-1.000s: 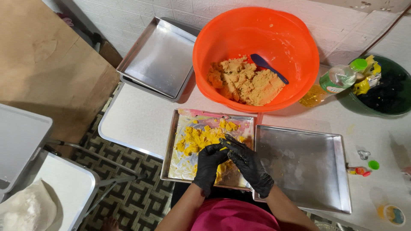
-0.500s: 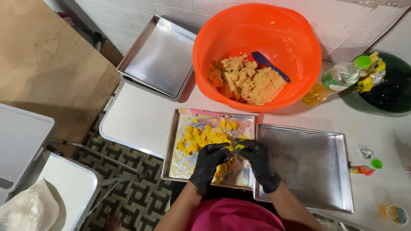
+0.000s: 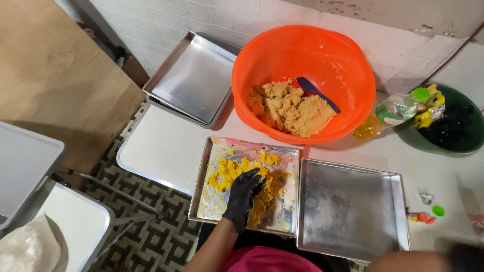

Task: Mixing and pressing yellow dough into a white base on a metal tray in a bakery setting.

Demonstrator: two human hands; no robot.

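Now only the left hand [image 3: 243,197], black-gloved, was seen on the yellow dough [image 3: 252,184] in the lined metal tray [image 3: 201,171] at the lower middle of the frame; its fingers [image 3: 254,180] were spread flat and pressed onto the crumbly mass, with nothing gripped. Half a second earlier both gloved hands had been closed together over that dough. The right hand [image 3: 461,258] had since been drawn away to the lower right corner, where it was blurred, so whether its fingers were clenched or loose could not be told. From this it was judged that the two-handed kneading had been broken off and the dough was being held down by one hand alone.

Just to the right, touching the first tray, an empty steel tray [image 3: 353,211] was lying on the desk [image 3: 166,146]. Farther up, the orange bowl [image 3: 327,55] with paler dough [image 3: 290,108] and a blue spatula [image 3: 316,93] was unmoved, as was a second empty tray [image 3: 194,78] at upper left. A plastic bottle [image 3: 398,108] and a green bowl [image 3: 454,126] were at the right edge.
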